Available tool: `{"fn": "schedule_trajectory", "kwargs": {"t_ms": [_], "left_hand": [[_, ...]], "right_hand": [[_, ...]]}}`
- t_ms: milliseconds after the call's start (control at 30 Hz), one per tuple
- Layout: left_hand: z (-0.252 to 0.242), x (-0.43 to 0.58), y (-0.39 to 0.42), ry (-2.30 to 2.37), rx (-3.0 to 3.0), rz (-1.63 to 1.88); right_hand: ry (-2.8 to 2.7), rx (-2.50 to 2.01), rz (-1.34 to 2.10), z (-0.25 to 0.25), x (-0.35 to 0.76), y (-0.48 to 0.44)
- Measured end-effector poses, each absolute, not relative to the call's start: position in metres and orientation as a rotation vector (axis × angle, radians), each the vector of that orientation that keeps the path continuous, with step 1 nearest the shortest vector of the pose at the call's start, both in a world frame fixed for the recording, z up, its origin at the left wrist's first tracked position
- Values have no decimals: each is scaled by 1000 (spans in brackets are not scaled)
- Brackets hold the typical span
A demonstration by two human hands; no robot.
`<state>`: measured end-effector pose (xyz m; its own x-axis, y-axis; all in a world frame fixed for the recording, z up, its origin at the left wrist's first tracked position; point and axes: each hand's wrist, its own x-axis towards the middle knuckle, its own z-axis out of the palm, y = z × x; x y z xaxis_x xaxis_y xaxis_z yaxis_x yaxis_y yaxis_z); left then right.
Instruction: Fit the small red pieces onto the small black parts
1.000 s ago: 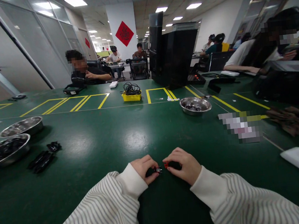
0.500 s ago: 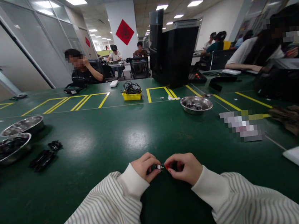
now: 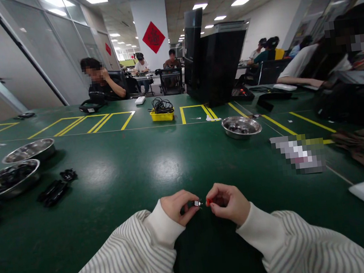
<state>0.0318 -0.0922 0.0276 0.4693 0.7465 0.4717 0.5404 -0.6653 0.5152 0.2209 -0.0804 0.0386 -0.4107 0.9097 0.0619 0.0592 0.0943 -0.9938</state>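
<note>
Between thumb and fingers, my left hand (image 3: 181, 206) pinches a small black part with a silvery metal tip (image 3: 197, 203), its tip facing right. A short distance to the right, my right hand (image 3: 228, 202) is closed on a small red piece (image 3: 209, 202), mostly covered by the fingertips. A narrow gap separates the two pieces. Both are too small for me to tell their exact kind. Both hands are just above the green table (image 3: 132, 159), close to its near side.
At left stand two metal bowls, one (image 3: 29, 150) behind another (image 3: 34, 167) full of black parts, with black packets (image 3: 54, 192) beside them. A metal bowl (image 3: 242, 127) holds dark parts at right. A yellow tray (image 3: 162, 116) with cables and a black computer case (image 3: 224, 63) stand farther back.
My right hand has moved slightly right with the red piece, so the gap to the metal tip is wider. My left hand keeps its pinch. The view has shifted slightly.
</note>
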Motion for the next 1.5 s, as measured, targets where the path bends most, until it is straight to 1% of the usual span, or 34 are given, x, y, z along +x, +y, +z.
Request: {"fn": "schedule_trajectory", "kwargs": {"t_ms": [133,300,367,467,567,900,1100,1500], "left_hand": [[29,33,-94,1105,2436,1029],[31,34,-94,1055,2535,1074],[31,34,-93,1012,2602,1089],[30,35,-92,974,2682,1092],[29,35,-91,957,2724,1084],[28,34,-91,977,2699,1100],[27,32,-92,987,2676,1104],[26,32,-92,1063,2658,1090]], "right_hand": [[-1719,-1035,1310,38,220,-81],[-1972,-1076,1054,37,218,-81],[-2017,-1081,1035,37,218,-82],[-2005,-1097,1092,36,217,-82],[-1940,-1107,1219,35,218,-81],[-1696,-1086,1530,37,219,-80],[-1622,-1126,1583,38,219,-80],[-1734,-1184,1496,33,220,-79]]}}
